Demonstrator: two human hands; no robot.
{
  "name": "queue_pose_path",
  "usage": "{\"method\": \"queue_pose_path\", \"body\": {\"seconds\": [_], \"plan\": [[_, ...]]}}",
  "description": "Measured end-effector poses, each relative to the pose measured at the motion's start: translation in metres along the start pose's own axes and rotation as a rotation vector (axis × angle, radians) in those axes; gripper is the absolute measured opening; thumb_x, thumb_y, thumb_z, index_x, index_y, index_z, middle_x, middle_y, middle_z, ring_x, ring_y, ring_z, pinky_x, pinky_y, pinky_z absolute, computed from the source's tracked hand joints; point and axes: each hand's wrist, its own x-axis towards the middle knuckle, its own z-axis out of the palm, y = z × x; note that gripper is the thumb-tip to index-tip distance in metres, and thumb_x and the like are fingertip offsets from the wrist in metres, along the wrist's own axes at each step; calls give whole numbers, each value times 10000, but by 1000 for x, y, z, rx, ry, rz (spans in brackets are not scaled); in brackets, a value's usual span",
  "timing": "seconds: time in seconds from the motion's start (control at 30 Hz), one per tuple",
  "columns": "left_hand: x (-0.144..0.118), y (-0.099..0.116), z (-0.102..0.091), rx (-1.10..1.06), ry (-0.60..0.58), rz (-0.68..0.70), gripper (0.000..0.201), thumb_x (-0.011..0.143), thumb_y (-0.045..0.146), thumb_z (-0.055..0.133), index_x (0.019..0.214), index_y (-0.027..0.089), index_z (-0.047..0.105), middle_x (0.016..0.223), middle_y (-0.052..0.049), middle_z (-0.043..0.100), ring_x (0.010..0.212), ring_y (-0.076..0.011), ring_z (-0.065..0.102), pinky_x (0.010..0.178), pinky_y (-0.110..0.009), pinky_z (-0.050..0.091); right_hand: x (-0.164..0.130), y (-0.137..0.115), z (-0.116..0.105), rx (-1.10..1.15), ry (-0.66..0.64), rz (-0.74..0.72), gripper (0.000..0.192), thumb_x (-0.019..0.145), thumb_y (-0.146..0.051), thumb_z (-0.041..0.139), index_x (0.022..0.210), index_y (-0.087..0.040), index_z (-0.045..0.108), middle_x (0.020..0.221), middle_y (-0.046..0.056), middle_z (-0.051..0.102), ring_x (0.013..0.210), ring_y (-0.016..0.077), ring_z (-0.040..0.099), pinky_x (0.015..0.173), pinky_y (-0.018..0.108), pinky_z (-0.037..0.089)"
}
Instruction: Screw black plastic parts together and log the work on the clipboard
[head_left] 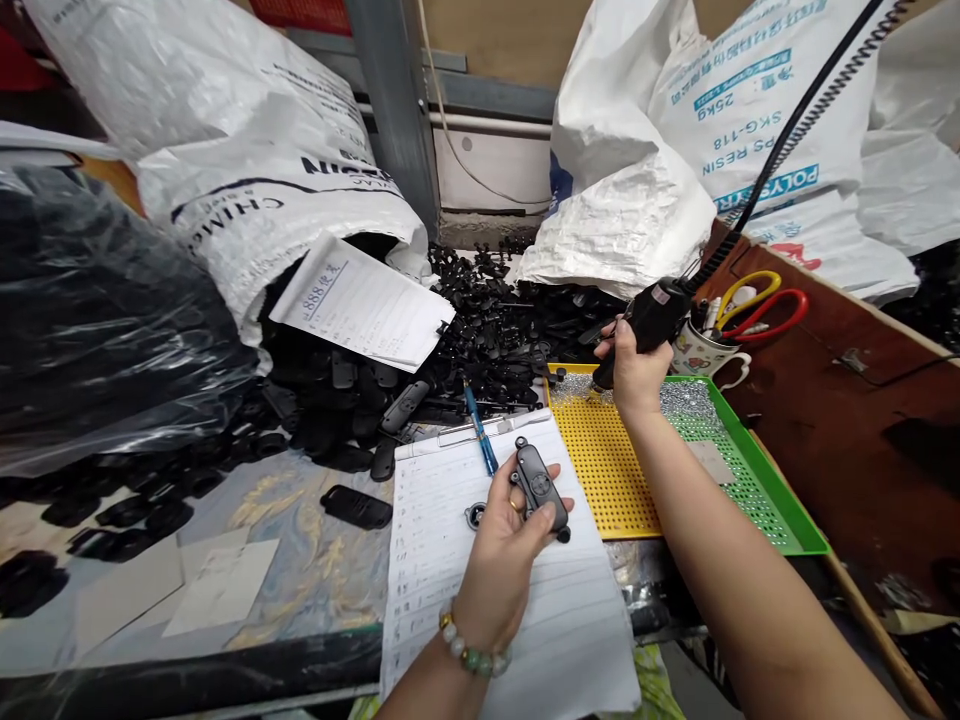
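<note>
**Small black casing pinched, driver poised over screw tray**

The left hand is pinching a black plastic casing by its lower end above the paper sheet; it looks light, rigid and smooth, best gripped along its edges. The right hand is clenching an electric screwdriver over the yellow screw tray on the tabletop.

Two hands in view: left hand, right hand. One black remote casing in the left grip, one black electric screwdriver in the right. One blue pen, one clipboard with one lined sheet, one loose printed slip. One yellow perforated tray inside one green tray. One mug, two pairs of scissors in it: one yellow-handled, one red-handled. One bead bracelet. At least three white sacks. Black plastic parts in a pile, too many to count.
</note>
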Motion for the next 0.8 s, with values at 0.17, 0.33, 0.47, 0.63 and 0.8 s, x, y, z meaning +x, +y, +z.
{"method": "queue_pose_path", "body": {"seconds": [0.17, 0.33, 0.47, 0.63, 0.8], "plan": [[0, 2, 2, 18, 16, -27, 581, 835, 202, 573, 1337, 314, 303, 1303, -65, 507, 1003, -187, 596, 804, -299, 440, 0, 6, -1, -13, 10, 14, 326, 713, -450, 633, 792, -137, 587, 573, -15, 598, 467, 98, 544, 503, 243, 456], [0, 2, 2, 37, 14, -41, 546, 854, 215, 552, 1329, 330, 309, 1316, -45, 499, 1035, -182, 582, 812, -296, 426, -2, 6, 0, -20, -3, 21, 305, 716, -429, 638, 767, -132, 591, 565, -13, 597, 479, 101, 551, 509, 241, 455], [2, 2, 1, 38, 11, -36, 548, 853, 220, 553, 1333, 333, 314, 1318, -56, 503, 1036, -188, 583, 818, -305, 410, -3, 6, -1, -36, -20, 5, 305, 729, -435, 629, 715, -132, 593, 554, -10, 590, 480, 100, 549, 516, 242, 457], [1, 3, 0, 13, -1, -48, 571, 841, 213, 568, 1340, 321, 312, 1317, -73, 509, 1035, -201, 585, 837, -329, 401, -3, 7, -1, -56, -9, -14, 315, 727, -448, 628, 735, -135, 592, 560, -10, 595, 483, 103, 551, 529, 245, 460], [0, 3, 1, -4, -3, -42, 561, 847, 205, 557, 1341, 290, 306, 1309, -89, 514, 1032, -202, 585, 860, -337, 393, -4, 8, -2, -60, -17, 0, 316, 729, -444, 625, 716, -130, 591, 558, -5, 594, 484, 101, 553, 526, 242, 463]]}}
